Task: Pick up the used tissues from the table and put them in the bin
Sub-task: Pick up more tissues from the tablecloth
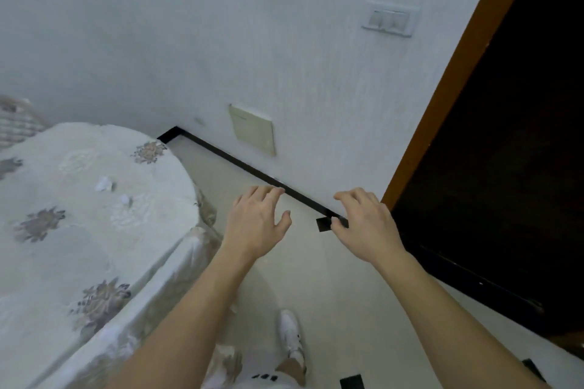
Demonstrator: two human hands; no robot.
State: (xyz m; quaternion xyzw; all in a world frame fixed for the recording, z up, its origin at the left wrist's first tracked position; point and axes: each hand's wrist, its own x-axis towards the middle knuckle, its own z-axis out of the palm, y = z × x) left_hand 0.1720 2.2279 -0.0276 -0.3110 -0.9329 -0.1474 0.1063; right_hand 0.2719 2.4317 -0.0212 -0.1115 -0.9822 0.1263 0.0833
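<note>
Two small crumpled white tissues lie on the round table, which has a white floral cloth, at the left: one tissue farther back, another tissue just in front of it. My left hand hovers over the floor to the right of the table, fingers spread and empty. My right hand is held out beside it near the door frame, fingers apart, holding nothing. No bin is in view.
A white wall with a light switch and a cream cover plate stands ahead, with a black skirting along the floor. A dark wooden door with an orange frame fills the right. My white shoe is on the pale floor.
</note>
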